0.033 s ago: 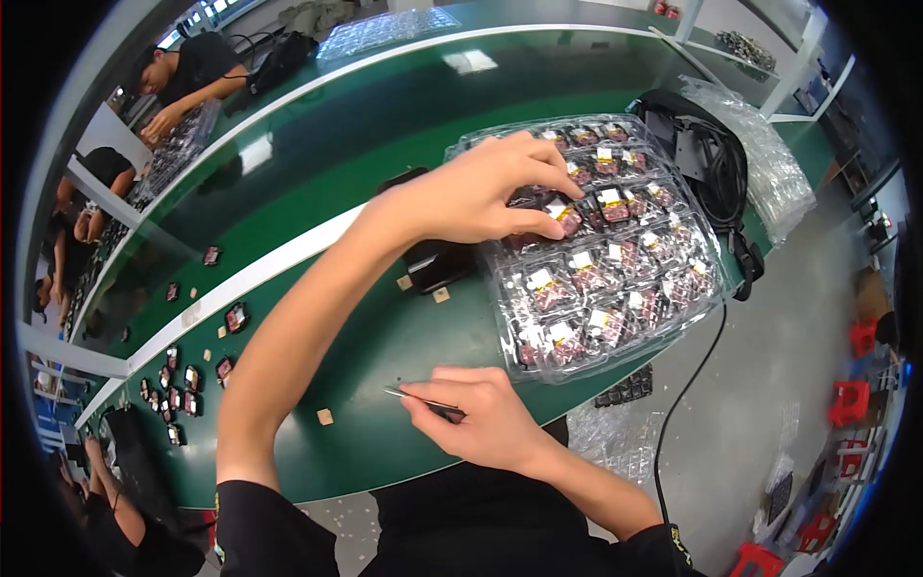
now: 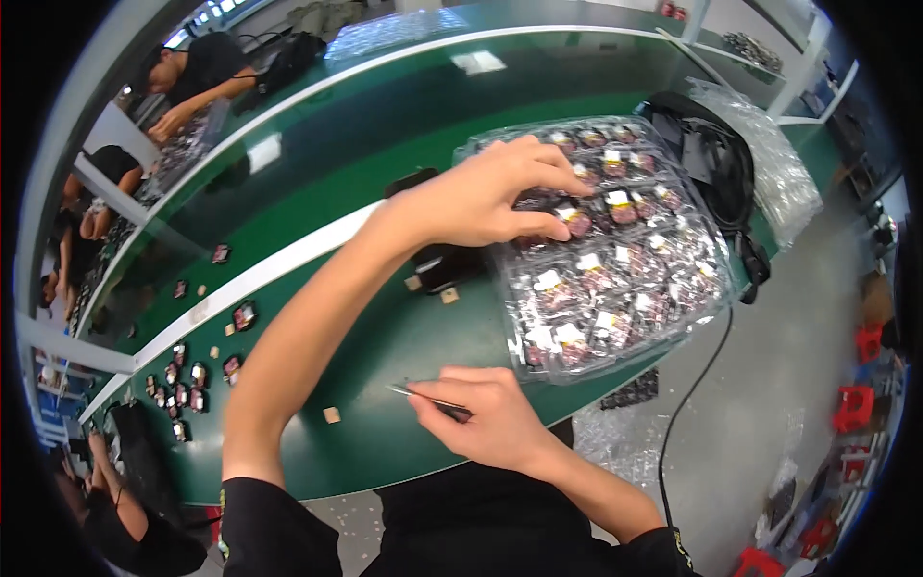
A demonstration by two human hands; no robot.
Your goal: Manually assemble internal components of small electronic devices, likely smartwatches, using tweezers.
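Observation:
My left hand (image 2: 514,197) reaches over a clear plastic tray (image 2: 625,348) filled with rows of small dark-and-reddish parts with white and yellow labels. Its thumb and index finger are spread on either side of one labelled part (image 2: 575,220), with a gap showing between the fingertips. Whether the fingers touch that part, I cannot tell. Lower down, my right hand (image 2: 486,418) is closed around slim tweezers (image 2: 399,389) with a silver tip that points left, above the green table (image 2: 385,346).
Loose parts (image 2: 178,394) and small tan squares (image 2: 332,414) lie on the table's left side. A black bag (image 2: 697,144) and plastic packaging (image 2: 764,154) sit beyond the tray. A cable (image 2: 697,385) hangs at the right. A co-worker (image 2: 202,72) works at the far left.
The whole view has shifted slightly, so everything sits a little further right. Both hands keep nearly the same pose.

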